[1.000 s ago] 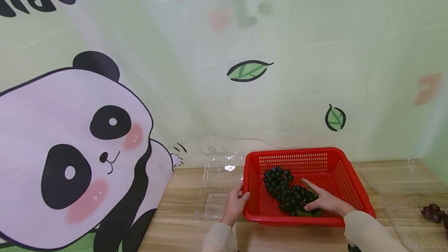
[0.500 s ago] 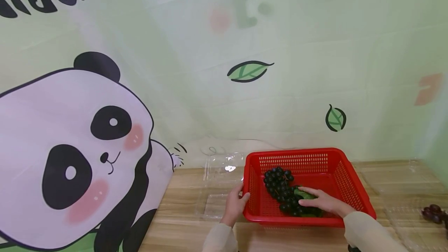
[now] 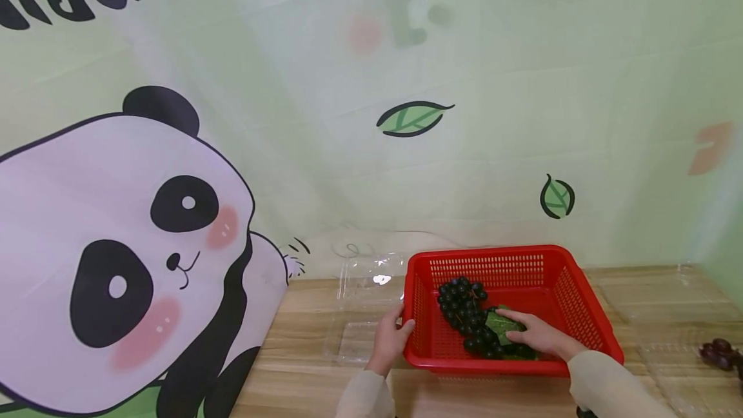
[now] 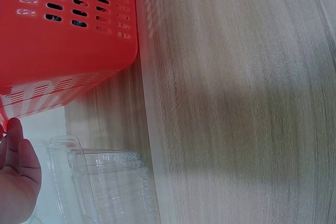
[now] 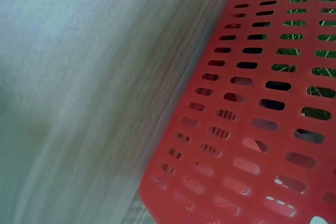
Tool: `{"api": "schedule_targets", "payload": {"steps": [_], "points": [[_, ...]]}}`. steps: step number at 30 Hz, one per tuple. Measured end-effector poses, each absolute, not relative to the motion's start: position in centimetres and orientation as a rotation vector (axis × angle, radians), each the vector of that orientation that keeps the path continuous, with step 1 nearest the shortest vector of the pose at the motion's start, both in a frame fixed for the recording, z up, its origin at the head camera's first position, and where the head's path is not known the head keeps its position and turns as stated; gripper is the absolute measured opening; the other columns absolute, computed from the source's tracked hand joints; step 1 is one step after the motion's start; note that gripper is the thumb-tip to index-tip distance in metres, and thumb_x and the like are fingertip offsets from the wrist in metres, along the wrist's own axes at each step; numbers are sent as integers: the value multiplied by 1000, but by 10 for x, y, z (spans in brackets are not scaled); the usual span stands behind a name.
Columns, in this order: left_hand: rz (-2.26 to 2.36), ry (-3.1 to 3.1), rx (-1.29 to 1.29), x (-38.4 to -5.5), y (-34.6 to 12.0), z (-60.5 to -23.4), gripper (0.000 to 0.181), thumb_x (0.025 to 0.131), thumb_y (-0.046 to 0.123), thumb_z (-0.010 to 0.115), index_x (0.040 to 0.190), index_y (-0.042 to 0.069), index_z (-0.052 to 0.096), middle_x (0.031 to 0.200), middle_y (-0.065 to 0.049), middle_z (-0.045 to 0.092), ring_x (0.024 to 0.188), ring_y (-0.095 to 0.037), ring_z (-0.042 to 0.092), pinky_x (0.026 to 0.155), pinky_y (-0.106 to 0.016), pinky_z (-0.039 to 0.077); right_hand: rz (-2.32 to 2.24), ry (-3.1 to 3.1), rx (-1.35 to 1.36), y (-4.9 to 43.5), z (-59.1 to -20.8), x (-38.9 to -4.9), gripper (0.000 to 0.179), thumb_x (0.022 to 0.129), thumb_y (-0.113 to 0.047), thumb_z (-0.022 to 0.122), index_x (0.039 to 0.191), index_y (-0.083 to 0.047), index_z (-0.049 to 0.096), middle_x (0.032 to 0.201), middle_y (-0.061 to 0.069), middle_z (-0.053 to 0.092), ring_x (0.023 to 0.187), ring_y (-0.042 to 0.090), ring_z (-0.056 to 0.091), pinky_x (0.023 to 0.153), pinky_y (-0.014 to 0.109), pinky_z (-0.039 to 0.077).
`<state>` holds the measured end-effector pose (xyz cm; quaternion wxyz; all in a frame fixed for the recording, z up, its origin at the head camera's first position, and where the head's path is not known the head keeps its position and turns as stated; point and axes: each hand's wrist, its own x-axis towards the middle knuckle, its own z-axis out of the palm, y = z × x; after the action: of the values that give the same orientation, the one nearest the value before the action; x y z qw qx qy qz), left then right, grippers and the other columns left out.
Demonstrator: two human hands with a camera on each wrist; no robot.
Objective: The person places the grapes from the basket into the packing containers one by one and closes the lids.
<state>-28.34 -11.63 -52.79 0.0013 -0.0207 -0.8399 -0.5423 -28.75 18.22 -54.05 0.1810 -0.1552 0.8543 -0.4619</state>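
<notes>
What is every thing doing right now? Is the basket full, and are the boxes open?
red basket: upright on table, partly filled.
dark grapes: lying inside basket.
green leaf: on the grapes, under right hand.
left hand: grips basket's left rim.
right hand: rests on leaf and grapes.
clear plastic box: open, beside basket.

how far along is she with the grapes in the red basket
Early on. Done: the left hand grips the red basket by its rim, steadying it. In hand: the right hand lies on the dark grape bunch and its green leaf inside the basket. Left: the bunch is not lifted out, and the clear plastic boxes beside the basket hold nothing.
</notes>
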Motion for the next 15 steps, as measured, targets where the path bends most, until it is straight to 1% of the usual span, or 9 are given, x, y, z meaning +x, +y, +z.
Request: {"api": "schedule_targets", "payload": {"steps": [5, 11, 15], "points": [[-1686, -2640, -67, -283, -117, -528, 45, 85, 11, 57, 128, 8, 46, 105, -14, 58, 78, -17, 60, 63, -31, 54, -1289, 2400, -396, 180, -539, -288, 66, 82, -26, 59, 137, -3, 29, 138, 30, 24, 123, 50, 23, 92, 62, 28], [-1682, -2641, -54, -284, -116, -529, 44, 85, 10, 56, 127, 8, 47, 103, -12, 59, 75, -15, 60, 62, -30, 54, -1232, 2400, -389, 178, -537, -286, 79, 77, -29, 65, 138, -2, 23, 136, 33, 25, 121, 51, 25, 91, 63, 27], [-1694, -2636, -53, -285, -117, -529, 43, 85, 9, 56, 127, 7, 47, 102, -12, 60, 75, -15, 60, 61, -30, 54, -1174, 2411, -356, 176, -539, -287, 84, 75, -32, 67, 139, -4, 20, 133, 37, 22, 120, 53, 21, 91, 67, 23]]}}
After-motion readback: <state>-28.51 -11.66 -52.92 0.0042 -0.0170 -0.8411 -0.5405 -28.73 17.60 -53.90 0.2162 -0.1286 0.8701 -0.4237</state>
